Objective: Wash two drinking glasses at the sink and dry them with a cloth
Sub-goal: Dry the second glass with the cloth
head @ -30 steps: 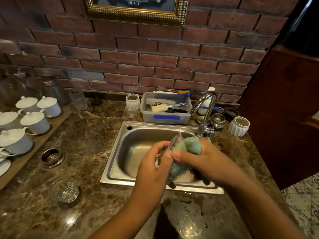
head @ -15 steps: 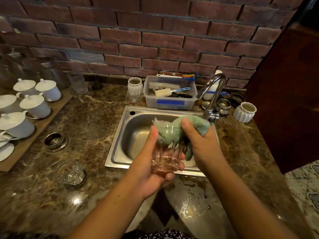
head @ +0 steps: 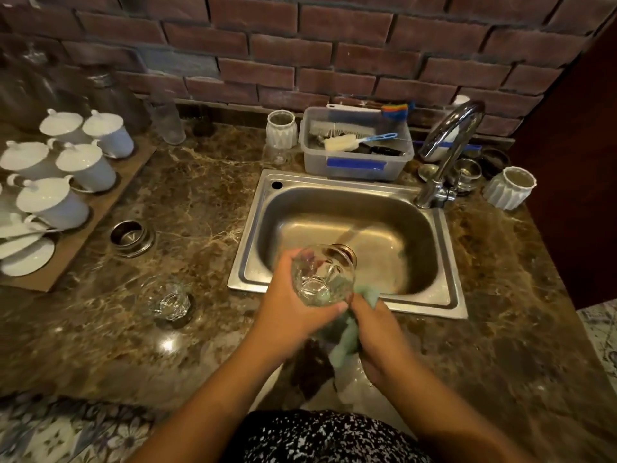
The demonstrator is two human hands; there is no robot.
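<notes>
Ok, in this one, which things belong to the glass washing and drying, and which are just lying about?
Part of the job: left hand holding one glass; right hand gripping the green cloth; second glass on the counter; sink; tap.

Just lying about: lidded white cups; tub of brushes; white ribbed pot; metal ring.

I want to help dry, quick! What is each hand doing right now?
Left hand: holds the drinking glass, fingers curled round it.
Right hand: grips the green cloth, just below the glass.
</notes>
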